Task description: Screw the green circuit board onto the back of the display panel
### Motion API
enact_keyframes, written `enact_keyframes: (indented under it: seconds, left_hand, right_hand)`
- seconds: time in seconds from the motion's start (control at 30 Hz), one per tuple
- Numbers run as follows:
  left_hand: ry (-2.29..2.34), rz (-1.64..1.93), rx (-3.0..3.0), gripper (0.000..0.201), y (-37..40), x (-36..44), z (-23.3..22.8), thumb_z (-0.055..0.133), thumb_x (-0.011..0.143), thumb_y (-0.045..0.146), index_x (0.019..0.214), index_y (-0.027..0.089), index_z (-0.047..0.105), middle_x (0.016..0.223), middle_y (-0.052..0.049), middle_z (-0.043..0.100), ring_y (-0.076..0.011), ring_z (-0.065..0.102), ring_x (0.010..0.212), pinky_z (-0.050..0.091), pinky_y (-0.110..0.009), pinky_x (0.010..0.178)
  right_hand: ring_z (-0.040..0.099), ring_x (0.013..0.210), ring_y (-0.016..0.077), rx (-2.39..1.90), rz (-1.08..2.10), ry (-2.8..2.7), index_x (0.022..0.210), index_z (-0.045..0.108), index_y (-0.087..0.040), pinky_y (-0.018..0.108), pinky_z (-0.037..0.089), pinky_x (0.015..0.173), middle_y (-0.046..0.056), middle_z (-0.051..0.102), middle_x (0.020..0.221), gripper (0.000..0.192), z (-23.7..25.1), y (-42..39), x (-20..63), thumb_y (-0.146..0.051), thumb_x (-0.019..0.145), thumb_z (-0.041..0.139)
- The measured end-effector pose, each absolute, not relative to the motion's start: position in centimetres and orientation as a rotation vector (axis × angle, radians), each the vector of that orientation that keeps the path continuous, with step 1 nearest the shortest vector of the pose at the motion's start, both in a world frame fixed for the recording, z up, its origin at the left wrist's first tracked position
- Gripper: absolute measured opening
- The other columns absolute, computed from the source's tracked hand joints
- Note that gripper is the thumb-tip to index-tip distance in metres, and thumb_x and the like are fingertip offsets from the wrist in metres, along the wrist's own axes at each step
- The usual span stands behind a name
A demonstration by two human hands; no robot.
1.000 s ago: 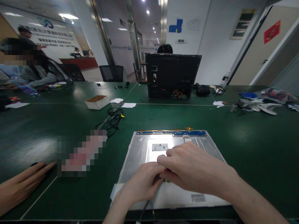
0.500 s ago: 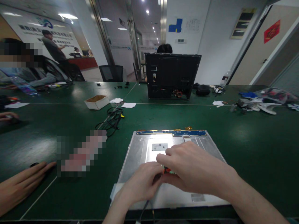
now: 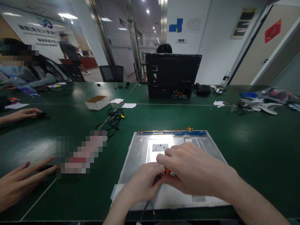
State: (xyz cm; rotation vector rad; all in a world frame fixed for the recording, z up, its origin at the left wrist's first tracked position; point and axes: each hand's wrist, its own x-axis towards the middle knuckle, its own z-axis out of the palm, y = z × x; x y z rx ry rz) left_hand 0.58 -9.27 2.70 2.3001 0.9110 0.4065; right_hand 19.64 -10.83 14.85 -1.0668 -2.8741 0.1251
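Both hands meet over the middle of the metal panel (image 3: 140,150), which lies at the table's (image 3: 253,147) near edge. The left hand (image 3: 142,184) and right hand (image 3: 194,170) pinch a small red-and-green connector (image 3: 168,171) between their fingertips. Pulling hard could tear its wires. Open room lies right; a neighbour's hand (image 3: 18,181) rests left.

The panel (image 3: 140,150) lies on the table (image 3: 246,140) before me; cables (image 3: 112,120) left behind it, case (image 3: 172,75) beyond.

Bright ceiling lights; glare on table; edges warped, soft
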Motion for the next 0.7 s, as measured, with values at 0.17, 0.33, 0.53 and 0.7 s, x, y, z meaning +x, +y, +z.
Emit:
enact_keyframes:
  seconds: [0.17, 0.33, 0.53, 0.7]
  left_hand:
    - [0.912, 0.380, 2.290, 0.012, -9.23, 0.46, 2.46, 0.051, 0.081, 0.013, 0.079, 0.018, 0.062, 0.086, -0.005, 0.068, -0.0221, 0.062, 0.081, 0.046, -0.028, 0.070]
    - [0.937, 0.380, 2.285, 0.014, -9.15, 0.32, 2.24, 0.052, 0.082, 0.014, 0.087, 0.018, 0.065, 0.091, -0.006, 0.069, -0.0229, 0.062, 0.086, 0.047, -0.030, 0.076]
    - [0.921, 0.410, 2.311, 0.012, -9.20, 0.48, 2.39, 0.053, 0.083, 0.013, 0.082, 0.017, 0.064, 0.087, -0.005, 0.069, -0.0222, 0.062, 0.082, 0.046, -0.029, 0.072]
    - [0.903, 0.409, 2.307, 0.013, -9.27, 0.54, 2.56, 0.051, 0.084, 0.012, 0.079, 0.017, 0.062, 0.083, -0.004, 0.069, -0.0202, 0.062, 0.076, 0.043, -0.027, 0.066]
  right_hand:
    - [0.058, 0.063, 0.0167, -1.071, 0.087, -2.871, 0.092, 0.056, -0.020, 0.030, 0.022, 0.051, 0.002, 0.068, 0.080, 0.003, 14.64, -10.76, 19.67, -0.023, 0.093, 0.057]
    - [0.057, 0.065, 0.0162, -1.019, 0.128, -2.890, 0.095, 0.054, -0.018, 0.030, 0.024, 0.050, 0.003, 0.066, 0.083, 0.005, 14.87, -10.84, 19.65, -0.017, 0.089, 0.055]
    - [0.058, 0.066, 0.0164, -1.022, 0.144, -2.877, 0.094, 0.055, -0.019, 0.030, 0.024, 0.051, 0.002, 0.067, 0.083, 0.006, 14.74, -10.88, 19.76, -0.019, 0.088, 0.058]
    - [0.059, 0.064, 0.0166, -1.085, 0.092, -2.864, 0.090, 0.057, -0.020, 0.030, 0.022, 0.051, 0.002, 0.068, 0.078, 0.006, 14.48, -10.69, 19.71, -0.025, 0.093, 0.059]
